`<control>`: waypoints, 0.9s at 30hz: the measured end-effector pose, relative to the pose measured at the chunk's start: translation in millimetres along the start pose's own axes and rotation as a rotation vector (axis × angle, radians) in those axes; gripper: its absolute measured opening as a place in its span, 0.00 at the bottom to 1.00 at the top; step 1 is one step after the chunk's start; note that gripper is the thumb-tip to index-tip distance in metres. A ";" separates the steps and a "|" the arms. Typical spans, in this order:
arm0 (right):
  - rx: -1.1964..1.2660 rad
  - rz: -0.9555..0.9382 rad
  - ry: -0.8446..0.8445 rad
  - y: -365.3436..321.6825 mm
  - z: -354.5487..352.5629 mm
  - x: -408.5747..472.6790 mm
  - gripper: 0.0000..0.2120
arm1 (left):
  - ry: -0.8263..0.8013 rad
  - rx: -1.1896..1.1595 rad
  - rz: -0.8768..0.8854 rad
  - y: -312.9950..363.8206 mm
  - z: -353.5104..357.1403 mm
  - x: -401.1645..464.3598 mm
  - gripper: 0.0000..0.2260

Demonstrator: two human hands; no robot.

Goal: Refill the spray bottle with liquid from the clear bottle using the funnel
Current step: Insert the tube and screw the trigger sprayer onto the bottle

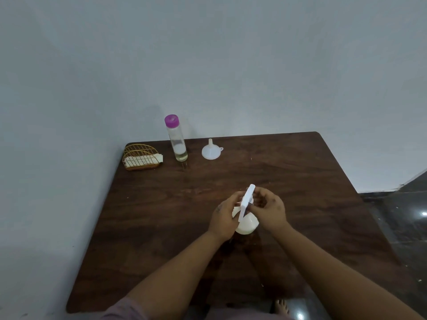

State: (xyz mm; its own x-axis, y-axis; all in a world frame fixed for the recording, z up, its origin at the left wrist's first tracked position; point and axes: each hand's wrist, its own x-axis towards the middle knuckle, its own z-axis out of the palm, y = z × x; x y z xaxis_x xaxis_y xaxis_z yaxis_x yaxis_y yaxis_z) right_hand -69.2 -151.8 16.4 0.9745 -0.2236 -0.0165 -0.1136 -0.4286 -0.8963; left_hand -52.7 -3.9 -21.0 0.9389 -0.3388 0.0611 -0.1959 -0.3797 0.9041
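we have the white spray bottle [246, 224] standing near the middle of the dark wooden table [161, 227], its spray head [247, 200] still on. our left hand [225, 215] curls round the bottle's left side and holds it. our right hand [269, 210] curls its fingers in at the neck just under the spray head and grips there. farther back the white funnel [211, 150] sits wide end down, spout up. left of it stands the clear bottle [177, 140], capped in purple, with some liquid in its lower part. at the far left corner rests a gold wire holder [141, 157] with white paper in it.
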 end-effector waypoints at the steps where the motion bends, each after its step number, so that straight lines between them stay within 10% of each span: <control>1: -0.027 0.011 0.059 0.2 5.6 -5.0 0.12 | 0.009 -0.016 0.008 -0.4 1.1 -1.4 0.20; 7: -0.009 0.038 0.172 8.4 9.3 -9.7 0.19 | -0.012 -0.094 -0.024 -4.6 -0.7 1.1 0.14; 13: 0.075 -0.037 -0.434 15.3 -23.6 11.3 0.22 | -0.102 -0.002 -0.137 -16.9 1.6 5.5 0.17; 20: 0.079 -0.020 0.152 12.9 18.5 -4.0 0.17 | -0.042 0.028 -0.112 -19.4 5.2 1.7 0.15; 24: 0.020 -0.039 -0.173 16.8 12.2 5.6 0.31 | -0.083 0.065 -0.113 -22.2 2.4 3.9 0.16; 27: 0.059 -0.034 -0.414 21.2 -2.9 -1.5 0.24 | -0.153 0.118 -0.112 -27.9 0.2 8.1 0.19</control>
State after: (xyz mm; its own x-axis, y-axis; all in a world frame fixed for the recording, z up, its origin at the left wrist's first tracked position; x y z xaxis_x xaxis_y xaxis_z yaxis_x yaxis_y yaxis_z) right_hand -73.7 -163.1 -1.4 0.9743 0.1659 -0.1526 -0.0804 -0.3766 -0.9229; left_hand -39.7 3.8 -45.8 0.9046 -0.4117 -0.1102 -0.1326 -0.5177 0.8452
